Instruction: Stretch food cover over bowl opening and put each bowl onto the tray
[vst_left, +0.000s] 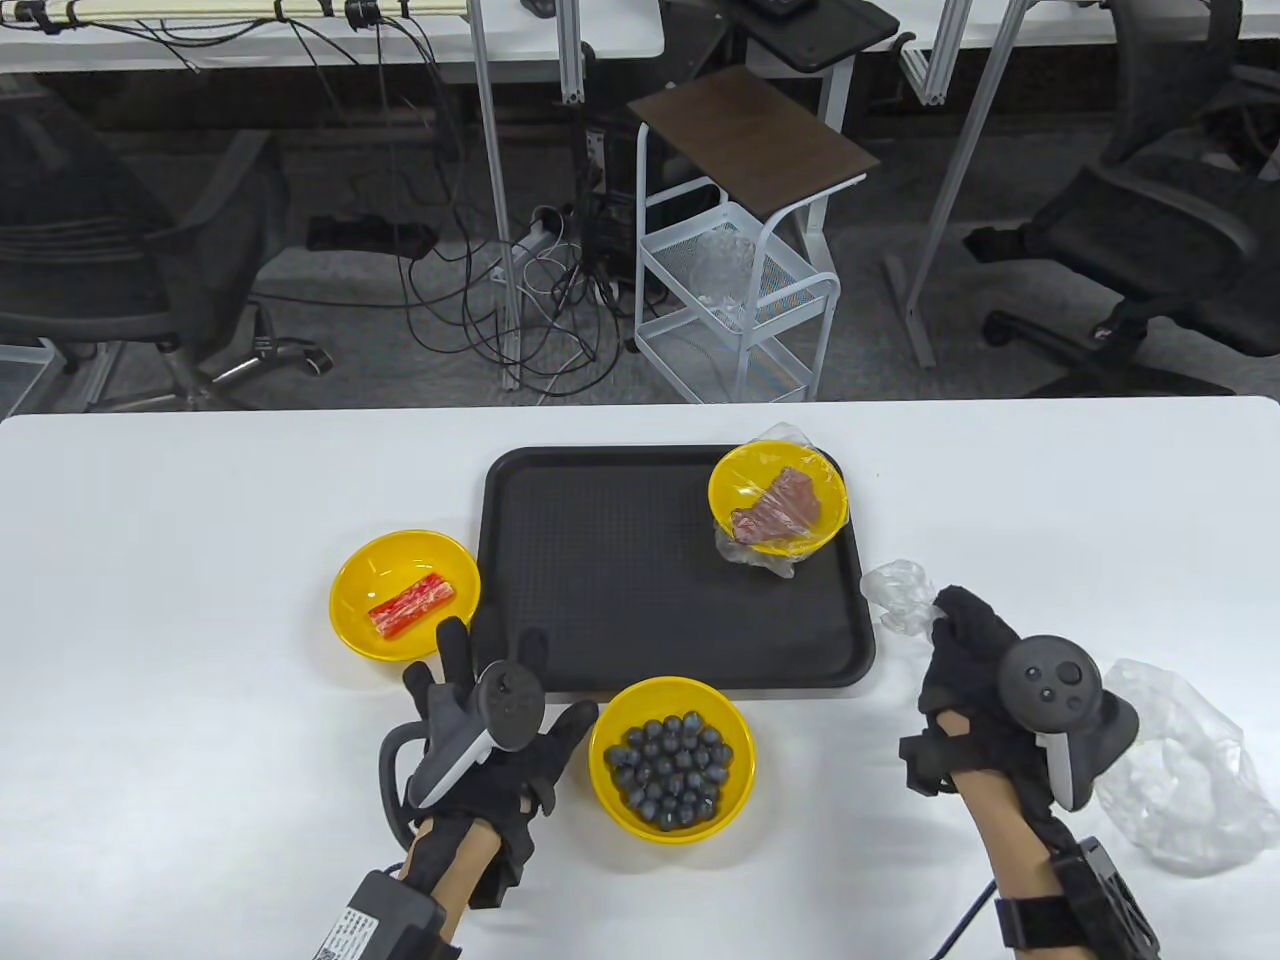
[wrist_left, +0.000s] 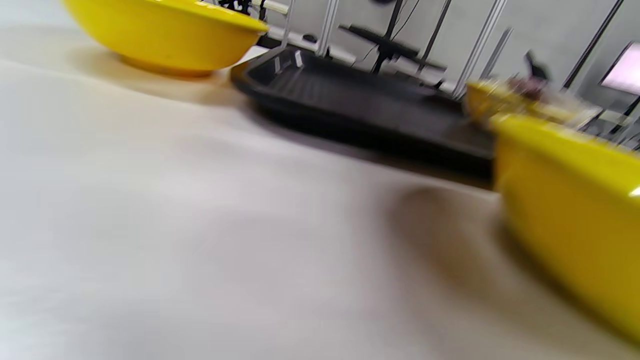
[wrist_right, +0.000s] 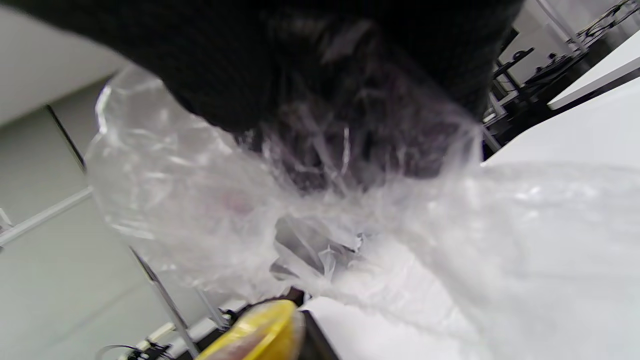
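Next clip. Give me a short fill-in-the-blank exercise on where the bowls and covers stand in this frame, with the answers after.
1. The number of bowls on the black tray is ____.
2. The bowl already wrapped in a food cover holds the ____.
3. The crumpled food cover is pinched by the ____ hand.
4. The bowl of blueberries sits on the table, just ____ the tray's near edge.

Answers: one; meat slices; right; outside
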